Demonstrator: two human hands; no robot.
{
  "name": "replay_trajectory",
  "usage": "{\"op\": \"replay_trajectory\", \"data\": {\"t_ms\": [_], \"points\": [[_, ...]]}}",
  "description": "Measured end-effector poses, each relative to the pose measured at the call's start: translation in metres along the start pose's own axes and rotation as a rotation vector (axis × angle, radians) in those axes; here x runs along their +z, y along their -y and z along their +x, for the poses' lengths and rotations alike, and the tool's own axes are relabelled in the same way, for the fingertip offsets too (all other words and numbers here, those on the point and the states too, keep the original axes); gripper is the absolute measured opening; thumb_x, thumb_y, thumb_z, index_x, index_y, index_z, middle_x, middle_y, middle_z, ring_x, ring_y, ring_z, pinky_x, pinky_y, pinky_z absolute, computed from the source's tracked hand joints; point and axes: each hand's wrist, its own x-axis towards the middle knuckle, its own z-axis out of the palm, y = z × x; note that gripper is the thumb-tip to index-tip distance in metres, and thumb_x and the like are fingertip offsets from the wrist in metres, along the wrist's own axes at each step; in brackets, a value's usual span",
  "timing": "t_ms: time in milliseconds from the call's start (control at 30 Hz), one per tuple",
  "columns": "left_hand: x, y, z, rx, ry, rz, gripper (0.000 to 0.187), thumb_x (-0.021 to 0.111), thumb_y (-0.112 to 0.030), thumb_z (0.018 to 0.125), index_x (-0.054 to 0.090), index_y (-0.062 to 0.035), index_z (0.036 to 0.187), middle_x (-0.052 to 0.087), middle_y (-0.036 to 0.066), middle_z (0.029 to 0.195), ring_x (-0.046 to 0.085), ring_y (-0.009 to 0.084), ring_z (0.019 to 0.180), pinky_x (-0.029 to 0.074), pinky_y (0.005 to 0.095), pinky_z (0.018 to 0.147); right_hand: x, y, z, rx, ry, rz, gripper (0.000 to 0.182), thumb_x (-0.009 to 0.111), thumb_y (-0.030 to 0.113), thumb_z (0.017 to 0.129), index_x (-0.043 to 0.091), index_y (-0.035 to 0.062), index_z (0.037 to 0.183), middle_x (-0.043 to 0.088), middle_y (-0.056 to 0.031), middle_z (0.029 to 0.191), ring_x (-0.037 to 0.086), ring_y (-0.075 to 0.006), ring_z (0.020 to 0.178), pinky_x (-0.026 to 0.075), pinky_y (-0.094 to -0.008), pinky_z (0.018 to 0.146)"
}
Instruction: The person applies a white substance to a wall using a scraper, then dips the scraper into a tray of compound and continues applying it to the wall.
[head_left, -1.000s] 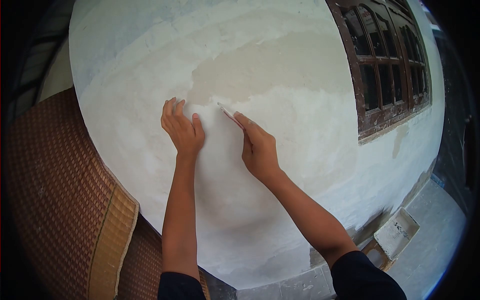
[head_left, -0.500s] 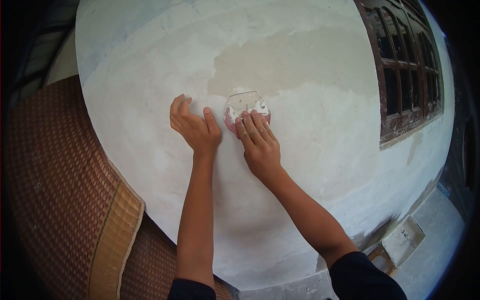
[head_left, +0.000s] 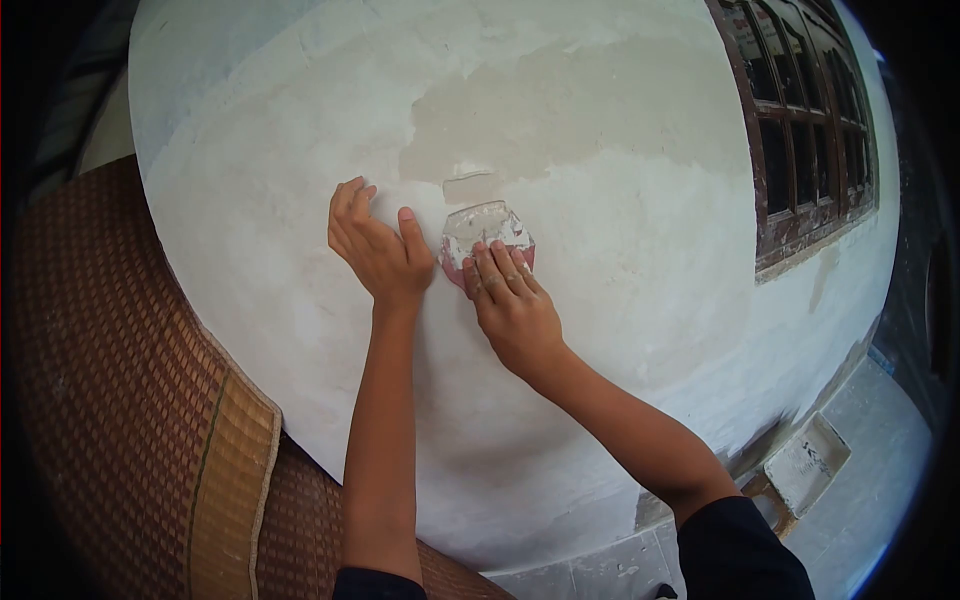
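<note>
While my right hand [head_left: 515, 318] pinches the scraper [head_left: 478, 232] up at the wall [head_left: 650, 290], just below the lower-left edge of the beige patch [head_left: 560, 110], my left hand [head_left: 378, 245] is loosely spread beside it, holding nothing. I'd call this smoothing; the next stroke probably wants light, even pressure. My thumb's out of sight, can't tell if my left actually touches the wall, and the window's [head_left: 795, 115] cut off up top.

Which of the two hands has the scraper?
The right hand, holding the scraper against the wall; the left hand, fingers curled, shows no tool.
</note>
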Motion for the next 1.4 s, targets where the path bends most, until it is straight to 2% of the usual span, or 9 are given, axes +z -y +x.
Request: {"op": "replay_trajectory", "data": {"t_ms": [233,567,633,767,833,933,1067,1200,1400], "points": [[-0.003,-0.003,0.004,-0.019,0.104,0.037,0.057,0.048,-0.024,0.087,0.038,0.0032,0.136,0.04,0.021,0.143,0.032,0.0411,0.137,0.022,0.0536,0.11,-0.089,-0.039,0.056,0.152,-0.092,0.205,0.065,0.056,-0.015,0.073,0.052,0.0042,0.135,0.066,-0.0086,0.086,0.062,-0.0248,0.073,0.05,-0.038,0.068],[-0.004,-0.003,0.004,-0.021,0.149,0.041,0.066,0.055,-0.023,0.082,0.034,0.001,0.14,0.035,0.02,0.148,0.028,0.0402,0.14,0.018,0.0518,0.113,-0.039,-0.108,0.161,-0.043,0.119,0.476,0.054,0.049,-0.007,0.077,0.059,0.0049,0.129,0.065,-0.0202,0.094,0.062,-0.0345,0.083,0.049,-0.0389,0.079],[-0.004,-0.002,0.003,-0.013,0.146,0.04,0.065,0.056,-0.023,0.082,0.035,0.0007,0.139,0.036,0.02,0.148,0.029,0.0403,0.14,0.018,0.0518,0.113,-0.057,-0.115,0.17,0.172,-0.01,0.468,0.055,0.049,-0.005,0.075,0.059,0.0027,0.128,0.065,-0.0216,0.095,0.062,-0.0363,0.086,0.049,-0.0385,0.082],[-0.002,-0.002,0.004,0.007,0.115,0.038,0.058,0.055,-0.024,0.083,0.039,0.0017,0.133,0.037,0.021,0.146,0.032,0.0414,0.137,0.02,0.053,0.111,-0.043,-0.109,0.154,-0.055,-0.175,0.589,0.053,0.048,-0.004,0.077,0.059,0.0033,0.128,0.066,-0.02,0.094,0.062,-0.0355,0.08,0.05,-0.0397,0.081],[-0.001,-0.003,0.003,0.018,0.106,0.039,0.056,0.054,-0.027,0.084,0.042,0.0031,0.129,0.038,0.022,0.144,0.033,0.0422,0.136,0.022,0.0543,0.11,-0.038,-0.105,0.148,-0.027,-0.015,0.594,0.052,0.049,-0.003,0.078,0.059,0.0033,0.128,0.066,-0.0199,0.094,0.063,-0.0339,0.08,0.05,-0.0397,0.08],[0.0,-0.003,0.004,0.015,0.076,0.028,0.053,0.055,-0.025,0.083,0.043,0.0025,0.127,0.039,0.023,0.143,0.034,0.043,0.135,0.023,0.0541,0.109,-0.047,-0.117,0.149,0.296,-0.297,0.464,0.051,0.051,-0.005,0.077,0.061,0.0038,0.127,0.066,-0.0199,0.093,0.063,-0.0344,0.083,0.05,-0.0388,0.08],[-0.002,-0.004,0.005,0.024,0.084,0.037,0.051,0.057,-0.023,0.082,0.043,0.0017,0.125,0.041,0.023,0.141,0.037,0.043,0.132,0.025,0.0537,0.108,-0.034,-0.093,0.132,0.063,-0.126,0.598,0.05,0.049,-0.004,0.077,0.062,0.0041,0.125,0.066,-0.0188,0.091,0.065,-0.0329,0.08,0.051,-0.0364,0.078],[-0.001,-0.005,0.003,0.011,0.073,0.033,0.05,0.058,-0.021,0.08,0.044,0.0014,0.123,0.042,0.023,0.14,0.038,0.0433,0.13,0.026,0.0533,0.107,-0.04,-0.115,0.127,0.408,-0.37,0.511,0.051,0.053,-0.002,0.07,0.065,0.0038,0.12,0.064,-0.0203,0.085,0.063,-0.0374,0.084,0.05,-0.0432,0.079],[0.0,-0.003,0.003,0.021,0.053,0.023,0.049,0.059,-0.018,0.079,0.045,0.0011,0.122,0.043,0.022,0.139,0.039,0.0438,0.129,0.027,0.053,0.106,-0.037,-0.097,0.115,0.309,-0.173,0.571,0.053,0.053,-0.003,0.07,0.065,0.0042,0.121,0.064,-0.0194,0.084,0.062,-0.0366,0.081,0.05,-0.0425,0.077]]}}
